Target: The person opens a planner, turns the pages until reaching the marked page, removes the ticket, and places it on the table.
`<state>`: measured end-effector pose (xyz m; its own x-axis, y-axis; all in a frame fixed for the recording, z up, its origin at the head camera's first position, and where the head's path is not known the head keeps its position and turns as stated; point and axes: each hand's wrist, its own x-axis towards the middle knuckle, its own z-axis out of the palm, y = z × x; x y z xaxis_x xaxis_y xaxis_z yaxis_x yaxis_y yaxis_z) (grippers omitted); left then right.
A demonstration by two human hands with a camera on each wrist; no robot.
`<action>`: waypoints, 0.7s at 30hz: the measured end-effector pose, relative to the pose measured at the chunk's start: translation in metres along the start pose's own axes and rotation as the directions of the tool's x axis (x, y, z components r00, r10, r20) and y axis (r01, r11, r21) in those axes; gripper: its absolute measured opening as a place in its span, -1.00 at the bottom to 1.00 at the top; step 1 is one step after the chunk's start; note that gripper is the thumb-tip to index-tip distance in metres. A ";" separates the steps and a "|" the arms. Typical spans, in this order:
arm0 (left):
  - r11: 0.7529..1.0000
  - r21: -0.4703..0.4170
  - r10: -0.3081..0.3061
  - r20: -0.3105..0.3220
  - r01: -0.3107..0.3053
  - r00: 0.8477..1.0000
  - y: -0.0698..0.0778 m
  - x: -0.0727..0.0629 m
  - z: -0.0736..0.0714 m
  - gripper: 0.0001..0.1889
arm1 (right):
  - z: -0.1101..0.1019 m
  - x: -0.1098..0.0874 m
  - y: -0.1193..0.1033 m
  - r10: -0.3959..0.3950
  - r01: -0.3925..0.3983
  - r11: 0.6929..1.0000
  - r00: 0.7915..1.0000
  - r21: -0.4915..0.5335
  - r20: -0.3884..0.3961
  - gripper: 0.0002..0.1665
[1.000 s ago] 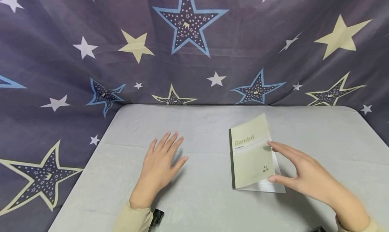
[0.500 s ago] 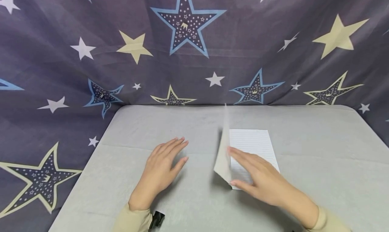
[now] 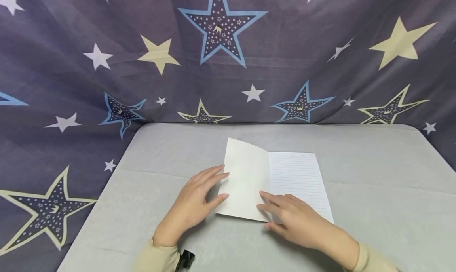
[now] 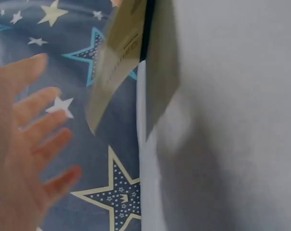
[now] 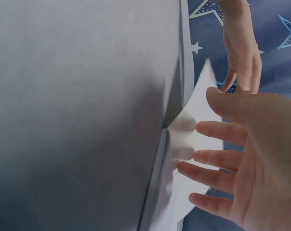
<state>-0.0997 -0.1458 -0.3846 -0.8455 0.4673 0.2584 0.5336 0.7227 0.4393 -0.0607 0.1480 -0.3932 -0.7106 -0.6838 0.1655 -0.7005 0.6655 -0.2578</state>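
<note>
- The notebook lies spread on the grey table in front of me, a little to the right of the middle.
- Its cover is swung to the left, tilted up off the table, with its plain off-white inner face showing; from my left wrist, the tan outside shows blurred lettering and a dark spine.
- To the right of the fold, 1 white page with fine ruled lines lies flat.
- My left hand has its fingers spread and loosely straight beside the cover's free edge; they grasp nothing, and I can't tell if the tips touch.
- My right hand reaches over the page's lower part, its fingers apart and slightly bent, tips near the cover's inner face; they grip nothing, and contact is unclear.
</note>
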 end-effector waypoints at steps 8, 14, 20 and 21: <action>0.997 0.032 -0.070 0.209 0.065 0.975 -0.002 -0.003 0.018 -0.34 | -0.003 -0.011 0.011 -0.070 0.071 0.997 0.997 0.033 -0.041 -0.71; 0.997 0.013 -0.079 0.253 0.078 0.964 -0.007 -0.006 0.020 -0.34 | -0.014 -0.030 0.039 -0.051 0.057 0.997 0.990 0.044 -0.128 -0.62; 0.996 0.001 -0.083 0.276 0.086 0.958 -0.012 -0.007 0.017 -0.37 | -0.021 -0.060 0.077 0.066 -0.057 0.996 0.989 0.072 -0.130 -0.44; 0.996 -0.001 -0.083 0.280 0.086 0.956 -0.013 -0.008 0.017 -0.38 | -0.021 -0.064 0.083 0.075 -0.064 0.995 0.988 0.081 -0.132 -0.39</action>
<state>-0.0998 -0.1504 -0.4065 -0.8476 0.5298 -0.0300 0.4587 0.7599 0.4606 -0.0744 0.2538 -0.4048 -0.7634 -0.5870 0.2697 -0.6457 0.6816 -0.3443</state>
